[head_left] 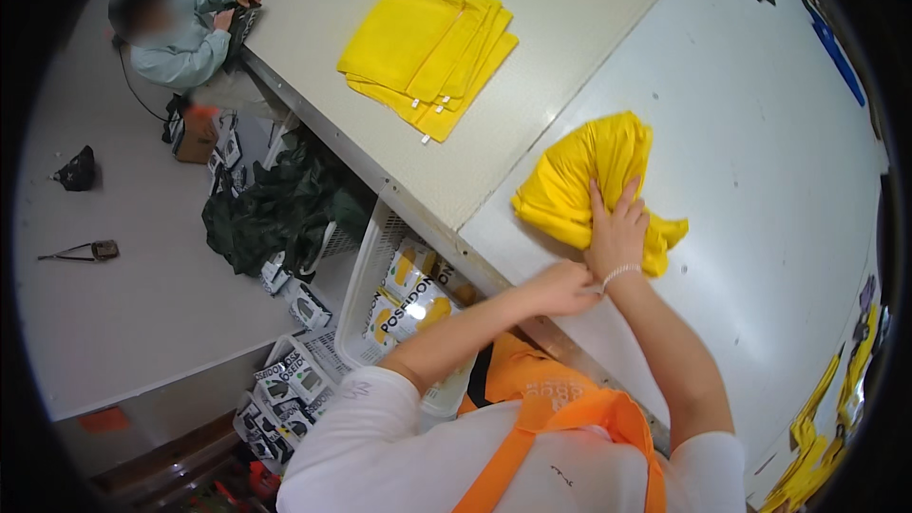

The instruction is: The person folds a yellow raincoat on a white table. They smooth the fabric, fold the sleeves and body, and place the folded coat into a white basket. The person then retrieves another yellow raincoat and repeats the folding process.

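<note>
A crumpled yellow fabric piece lies on the white table near its front edge. My right hand presses flat on top of it, fingers spread. My left hand is curled at the right wrist, touching the bracelet there and holding nothing I can make out. A neat stack of folded yellow fabric items rests further back on the beige table.
A white basket with packaged items stands below the table edge, beside a dark green heap and more packets on the floor. Another person sits at the far left corner. More yellow fabric lies at the right rim.
</note>
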`<state>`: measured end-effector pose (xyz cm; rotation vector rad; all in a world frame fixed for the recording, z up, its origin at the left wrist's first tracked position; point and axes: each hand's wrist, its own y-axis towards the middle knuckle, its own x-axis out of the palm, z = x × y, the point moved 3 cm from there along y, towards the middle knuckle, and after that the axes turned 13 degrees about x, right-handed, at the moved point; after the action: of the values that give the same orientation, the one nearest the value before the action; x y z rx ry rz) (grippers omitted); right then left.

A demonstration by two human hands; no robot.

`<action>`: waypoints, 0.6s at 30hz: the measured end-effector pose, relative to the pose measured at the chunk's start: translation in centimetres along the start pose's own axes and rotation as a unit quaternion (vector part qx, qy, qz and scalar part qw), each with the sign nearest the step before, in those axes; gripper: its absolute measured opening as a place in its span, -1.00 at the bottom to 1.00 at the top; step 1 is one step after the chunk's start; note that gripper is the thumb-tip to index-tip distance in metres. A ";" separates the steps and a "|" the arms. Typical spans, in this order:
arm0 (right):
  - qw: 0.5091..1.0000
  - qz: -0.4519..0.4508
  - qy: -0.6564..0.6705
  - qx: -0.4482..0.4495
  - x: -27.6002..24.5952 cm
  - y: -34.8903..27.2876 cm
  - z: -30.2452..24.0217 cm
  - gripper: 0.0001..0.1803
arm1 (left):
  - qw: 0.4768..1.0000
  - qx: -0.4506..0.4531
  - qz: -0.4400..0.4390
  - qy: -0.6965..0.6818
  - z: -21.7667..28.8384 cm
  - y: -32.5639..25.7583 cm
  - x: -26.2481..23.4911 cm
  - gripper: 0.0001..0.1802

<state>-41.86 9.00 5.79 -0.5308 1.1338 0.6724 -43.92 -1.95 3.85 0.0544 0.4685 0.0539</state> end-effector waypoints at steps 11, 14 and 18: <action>0.991 -0.026 0.104 -0.085 -0.5 -0.1 -0.6 -0.09 | 0.712 -0.178 0.324 0.597 -22.8 3.2 -30.6 -0.56; 0.976 -0.112 0.158 -0.095 -2.7 0.9 2.0 -0.09 | 0.778 -0.179 0.270 0.539 -20.2 5.8 -26.2 -0.56; 0.889 -0.198 0.412 0.028 -3.7 -1.3 9.2 -0.20 | 0.845 -0.127 0.188 0.485 -10.4 5.7 -13.7 -0.59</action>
<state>-36.02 13.69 12.46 -1.0174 1.7562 0.0225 -61.02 3.26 1.12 -0.1547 1.4647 0.5498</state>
